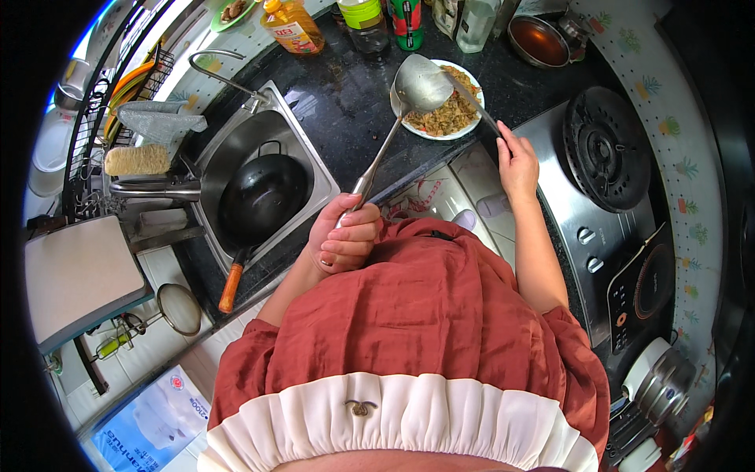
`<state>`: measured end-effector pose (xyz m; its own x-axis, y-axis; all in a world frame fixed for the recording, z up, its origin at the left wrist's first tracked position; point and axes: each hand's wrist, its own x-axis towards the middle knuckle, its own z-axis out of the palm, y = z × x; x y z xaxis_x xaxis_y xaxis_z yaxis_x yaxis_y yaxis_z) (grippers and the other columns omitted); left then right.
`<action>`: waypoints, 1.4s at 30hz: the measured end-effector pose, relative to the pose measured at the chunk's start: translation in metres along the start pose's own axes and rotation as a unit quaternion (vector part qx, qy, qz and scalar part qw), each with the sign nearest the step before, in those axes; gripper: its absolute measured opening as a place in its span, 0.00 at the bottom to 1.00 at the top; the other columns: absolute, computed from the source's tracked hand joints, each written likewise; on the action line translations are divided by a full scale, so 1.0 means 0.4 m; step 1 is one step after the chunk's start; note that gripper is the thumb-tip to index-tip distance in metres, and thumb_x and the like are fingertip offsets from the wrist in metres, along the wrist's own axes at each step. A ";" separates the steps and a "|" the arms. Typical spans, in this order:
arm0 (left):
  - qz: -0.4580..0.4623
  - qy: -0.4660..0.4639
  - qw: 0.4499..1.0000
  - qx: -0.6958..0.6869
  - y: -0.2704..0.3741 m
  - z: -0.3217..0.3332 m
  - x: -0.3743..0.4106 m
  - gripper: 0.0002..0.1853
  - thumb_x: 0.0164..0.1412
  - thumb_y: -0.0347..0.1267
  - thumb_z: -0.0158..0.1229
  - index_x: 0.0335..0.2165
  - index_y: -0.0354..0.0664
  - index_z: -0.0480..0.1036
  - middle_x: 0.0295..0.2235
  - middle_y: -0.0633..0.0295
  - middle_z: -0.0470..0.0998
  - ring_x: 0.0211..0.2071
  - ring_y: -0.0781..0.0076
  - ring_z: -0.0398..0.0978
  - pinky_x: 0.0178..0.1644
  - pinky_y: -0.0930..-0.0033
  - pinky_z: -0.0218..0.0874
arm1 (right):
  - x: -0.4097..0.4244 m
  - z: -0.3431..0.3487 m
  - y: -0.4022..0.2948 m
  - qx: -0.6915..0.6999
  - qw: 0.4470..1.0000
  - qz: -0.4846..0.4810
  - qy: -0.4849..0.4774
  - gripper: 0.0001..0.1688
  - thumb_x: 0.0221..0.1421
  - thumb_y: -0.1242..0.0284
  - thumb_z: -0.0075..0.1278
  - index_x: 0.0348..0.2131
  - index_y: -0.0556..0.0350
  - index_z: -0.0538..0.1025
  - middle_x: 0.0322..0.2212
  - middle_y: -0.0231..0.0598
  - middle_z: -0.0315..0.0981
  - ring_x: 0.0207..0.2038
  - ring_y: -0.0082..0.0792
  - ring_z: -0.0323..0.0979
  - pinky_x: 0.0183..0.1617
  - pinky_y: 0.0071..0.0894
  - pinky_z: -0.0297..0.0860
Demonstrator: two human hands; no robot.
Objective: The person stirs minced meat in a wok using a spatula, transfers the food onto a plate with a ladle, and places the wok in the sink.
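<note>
My left hand (348, 233) grips the handle of a steel wok ladle (422, 82). The ladle's broad head hangs over a white plate (402, 121) and hides part of it. Chopped, cooked food (445, 121) with red bits fills the plate, which sits near the counter's front edge. Between the fingers of my right hand (519, 159) is a slim grey utensil (475, 100), whose kind I cannot make out. Its far end reaches to the ladle's rim above the food; whether they touch is unclear.
Left, a black wok (265, 194) with a wooden handle lies in the steel sink (312, 183). Bottles (292, 29) line the counter's back. A pan of brown liquid (537, 38) stands beyond the gas stove (554, 159). An induction cooker (640, 289) is at right.
</note>
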<state>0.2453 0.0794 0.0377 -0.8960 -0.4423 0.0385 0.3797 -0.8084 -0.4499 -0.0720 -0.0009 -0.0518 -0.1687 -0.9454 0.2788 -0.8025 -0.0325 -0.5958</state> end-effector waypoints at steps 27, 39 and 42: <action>-0.015 0.086 0.979 0.184 0.113 -0.008 0.076 0.20 0.64 0.40 0.38 0.17 0.43 0.57 0.12 0.64 0.60 0.09 0.76 0.59 0.06 0.75 0.54 | -0.045 -0.073 -0.045 0.027 0.997 -0.061 -0.046 0.18 0.53 0.70 0.51 0.45 0.34 0.76 0.20 0.36 0.63 0.24 0.36 0.66 0.30 0.33 0.65; 0.037 0.066 0.969 0.235 0.111 0.021 0.014 0.19 0.63 0.38 0.39 0.17 0.42 0.57 0.12 0.63 0.61 0.09 0.77 0.61 0.06 0.76 0.55 | -0.037 -0.050 -0.023 -0.103 0.993 0.005 -0.057 0.16 0.53 0.69 0.50 0.42 0.33 0.77 0.22 0.39 0.66 0.27 0.42 0.70 0.32 0.39 0.68; 0.057 0.065 0.967 0.240 0.109 0.025 -0.005 0.19 0.63 0.37 0.40 0.17 0.42 0.57 0.12 0.63 0.61 0.09 0.77 0.61 0.06 0.76 0.55 | -0.014 -0.031 -0.023 -0.123 0.990 -0.004 -0.064 0.15 0.53 0.68 0.49 0.42 0.34 0.77 0.23 0.41 0.68 0.28 0.44 0.71 0.33 0.41 0.69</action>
<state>0.2660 0.0413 0.0267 -0.8516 -0.5119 -0.1126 0.5128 -0.8582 0.0234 -0.0707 0.0088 -0.0387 -0.1007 -0.9792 0.1761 -0.9214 0.0250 -0.3877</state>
